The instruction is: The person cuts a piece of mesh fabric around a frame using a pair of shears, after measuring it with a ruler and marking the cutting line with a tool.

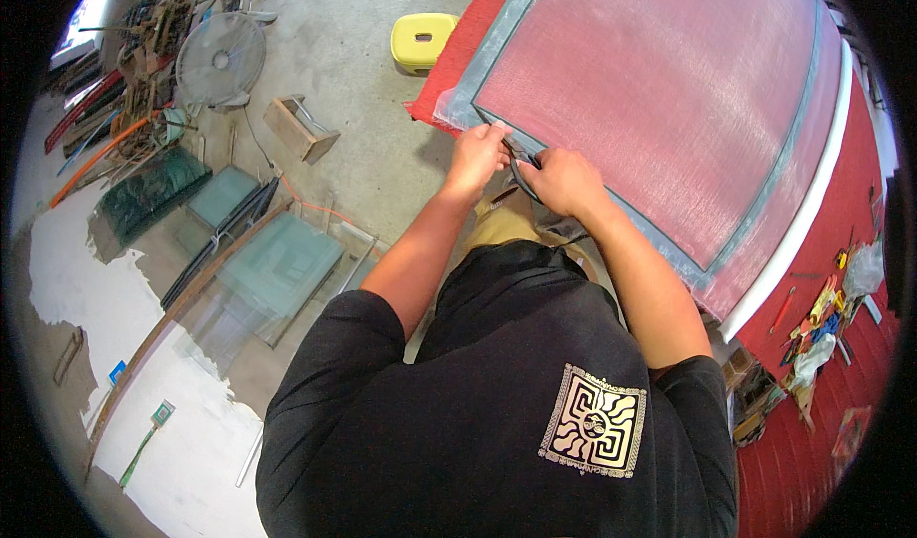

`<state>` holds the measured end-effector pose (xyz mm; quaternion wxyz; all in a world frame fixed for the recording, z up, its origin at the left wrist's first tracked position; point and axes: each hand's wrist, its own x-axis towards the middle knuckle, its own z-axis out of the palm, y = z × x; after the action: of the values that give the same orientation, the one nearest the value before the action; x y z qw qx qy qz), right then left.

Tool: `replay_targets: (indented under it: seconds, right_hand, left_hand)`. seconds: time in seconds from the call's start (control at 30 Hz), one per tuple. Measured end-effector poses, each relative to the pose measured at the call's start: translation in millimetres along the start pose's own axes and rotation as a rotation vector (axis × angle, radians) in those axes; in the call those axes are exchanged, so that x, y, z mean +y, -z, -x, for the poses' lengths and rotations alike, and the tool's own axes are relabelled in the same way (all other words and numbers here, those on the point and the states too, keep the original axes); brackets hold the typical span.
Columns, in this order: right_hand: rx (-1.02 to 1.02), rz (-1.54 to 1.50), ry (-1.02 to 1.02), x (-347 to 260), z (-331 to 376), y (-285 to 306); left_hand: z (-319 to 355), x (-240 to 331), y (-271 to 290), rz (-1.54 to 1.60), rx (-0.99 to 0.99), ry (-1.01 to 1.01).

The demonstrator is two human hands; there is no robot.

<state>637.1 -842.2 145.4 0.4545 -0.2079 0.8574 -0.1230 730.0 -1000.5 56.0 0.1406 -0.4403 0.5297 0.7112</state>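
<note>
A large grey-framed window screen [611, 204] with fine mesh [659, 89] lies flat on a red table. My left hand [476, 156] presses on the frame's near edge close to its corner. My right hand [565, 183] grips a thin black rubber cord [517, 169] that curves between the two hands along the frame's groove. Both forearms reach forward over my black shirt. Whether the left hand also pinches the cord is hard to tell.
A yellow plastic stool [421, 41] stands on the concrete floor beyond the table corner. A fan [221, 61], a wooden box [299, 127], glass panes [277, 266] and scrap metal lie at left. Small tools and bags [821, 323] clutter the red table at right.
</note>
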Motion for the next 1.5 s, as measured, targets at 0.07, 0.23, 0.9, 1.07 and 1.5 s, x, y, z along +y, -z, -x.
replay_targets:
  seconds: [0.07, 0.23, 0.9, 1.07, 1.5]
  right_hand:
    - [-0.092, -0.004, -0.062, -6, -10, 7]
    - [-0.134, 0.061, -0.047, -23, -10, 36]
    - [0.419, -0.596, -0.553, 227, 290, -143]
    - [0.514, -0.889, -0.734, 243, 332, -215]
    - [0.723, -0.957, -0.540, 320, 348, -239]
  left_hand:
    - [1, 9, 5, 0.066, -0.027, 0.061]
    - [1, 27, 14, 0.110, -0.073, 0.157]
    - [64, 1, -196, -0.859, -0.800, -0.307]
    - [102, 9, -333, -1.279, -0.986, -0.801]
    - [121, -89, -473, -1.581, -0.819, -0.907]
